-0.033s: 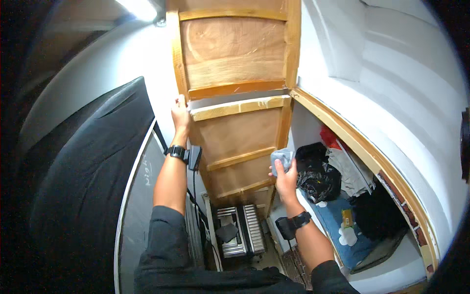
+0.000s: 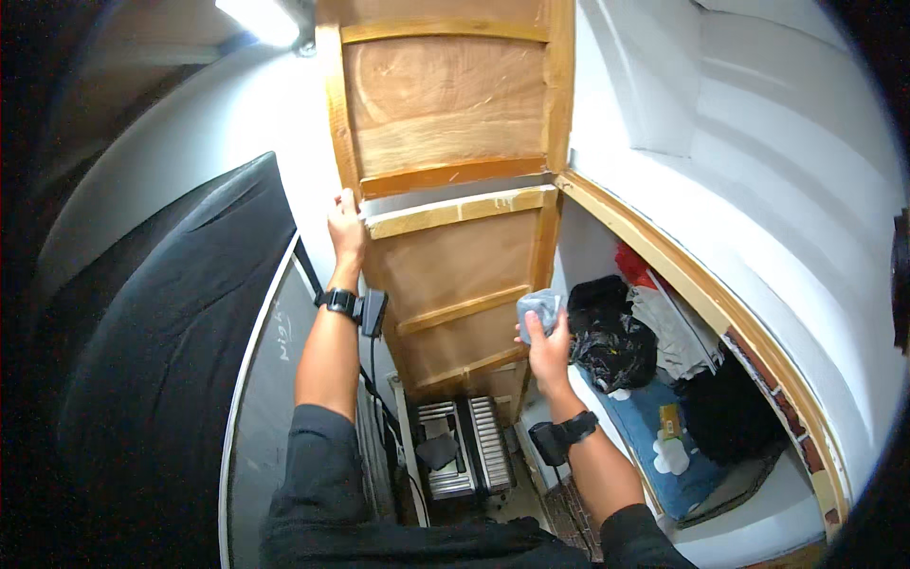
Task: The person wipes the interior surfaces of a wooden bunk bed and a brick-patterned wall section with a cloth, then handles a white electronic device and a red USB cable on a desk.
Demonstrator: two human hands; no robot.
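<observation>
A: Grip state?
B: I log the right hand [image 2: 552, 356] grasping a crumpled grey-blue cloth [image 2: 540, 313]; contact with the brown framed wooden panel [image 2: 455, 261] unclear. Left hand [image 2: 348, 230] at the panel's edge; can't tell if clenched.
A: Progress, room?
B: Cloth in hand; amount done or left, I can't tell. White wall [image 2: 649, 185] above-right of that grip, blue surface [image 2: 627, 427] below-right.
</observation>
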